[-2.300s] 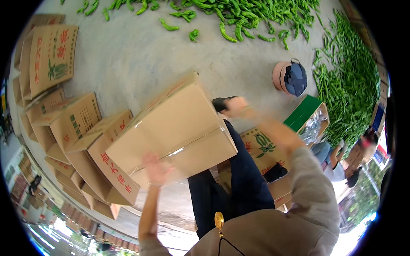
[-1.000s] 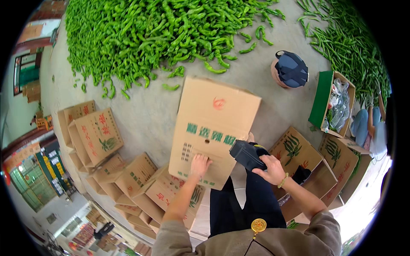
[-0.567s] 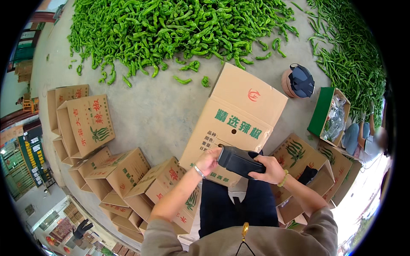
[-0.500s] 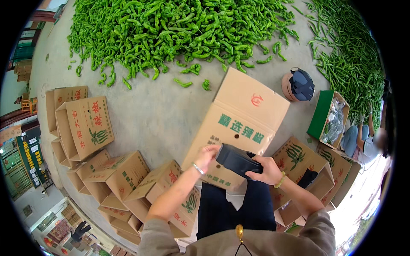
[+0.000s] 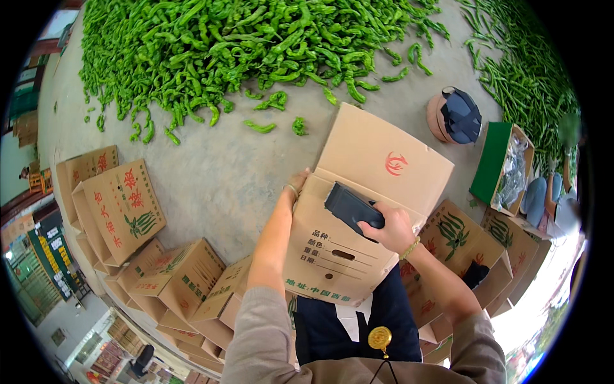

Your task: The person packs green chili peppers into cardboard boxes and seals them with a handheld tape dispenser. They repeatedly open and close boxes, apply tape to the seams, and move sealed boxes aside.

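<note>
A brown cardboard box with green and black print lies in front of me, its far flap folded outward. My right hand is closed around a black tape dispenser with a jagged end. That dispenser is over the box, close to the flap's crease; whether it touches is unclear. At the box's left edge, my left hand grips the cardboard near the same crease, its fingers partly hidden. The box's near edge is above my dark trousers.
Green peppers are heaped on the concrete floor ahead, with more at far right. Open boxes stand left and right of me. A round stool and a green-sided box sit to the right, near another person.
My left hand has left the dispenser's end and taken hold of the box's left edge. The dispenser has moved up toward the crease. The box's near panel now faces me more fully.
</note>
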A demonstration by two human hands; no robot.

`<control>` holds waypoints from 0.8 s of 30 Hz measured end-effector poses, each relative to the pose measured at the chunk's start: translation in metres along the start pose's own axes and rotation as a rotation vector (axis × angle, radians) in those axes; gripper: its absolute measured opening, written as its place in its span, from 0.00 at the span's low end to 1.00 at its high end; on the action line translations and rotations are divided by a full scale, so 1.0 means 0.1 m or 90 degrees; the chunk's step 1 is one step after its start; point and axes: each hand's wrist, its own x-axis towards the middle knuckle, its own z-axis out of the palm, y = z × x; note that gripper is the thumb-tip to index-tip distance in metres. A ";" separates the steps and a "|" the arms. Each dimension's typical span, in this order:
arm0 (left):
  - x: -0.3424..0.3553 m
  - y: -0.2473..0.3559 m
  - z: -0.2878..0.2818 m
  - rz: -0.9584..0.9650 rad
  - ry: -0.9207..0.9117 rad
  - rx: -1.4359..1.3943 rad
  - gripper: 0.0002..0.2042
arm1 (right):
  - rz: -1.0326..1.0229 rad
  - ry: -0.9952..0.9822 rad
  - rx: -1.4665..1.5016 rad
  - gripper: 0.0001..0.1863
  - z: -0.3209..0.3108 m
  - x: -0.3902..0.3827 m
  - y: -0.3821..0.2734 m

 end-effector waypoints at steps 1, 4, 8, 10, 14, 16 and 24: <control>-0.16 0.00 -0.08 -0.013 -0.035 -0.056 0.28 | -0.008 -0.006 -0.002 0.25 -0.02 0.01 0.02; -0.69 0.09 -0.12 -0.069 -0.168 -0.198 0.48 | 0.006 0.012 -0.015 0.26 -0.05 -0.02 0.11; -1.71 -0.23 0.14 0.307 0.017 0.322 0.46 | 0.037 -0.033 -0.031 0.26 -0.26 -0.27 0.20; -1.79 -0.39 0.14 0.322 0.056 0.379 0.47 | 0.027 -0.037 0.006 0.25 -0.59 -0.62 0.39; -1.74 -0.44 0.09 0.290 0.051 0.371 0.48 | 0.178 -0.035 -0.036 0.21 -1.55 -2.02 1.63; -1.71 -0.41 0.16 0.305 0.027 0.376 0.48 | 0.294 -0.054 -0.168 0.21 -1.65 -2.43 2.36; -1.70 0.28 0.52 0.296 0.191 0.820 0.57 | 0.293 0.022 -0.147 0.25 0.25 -0.46 2.80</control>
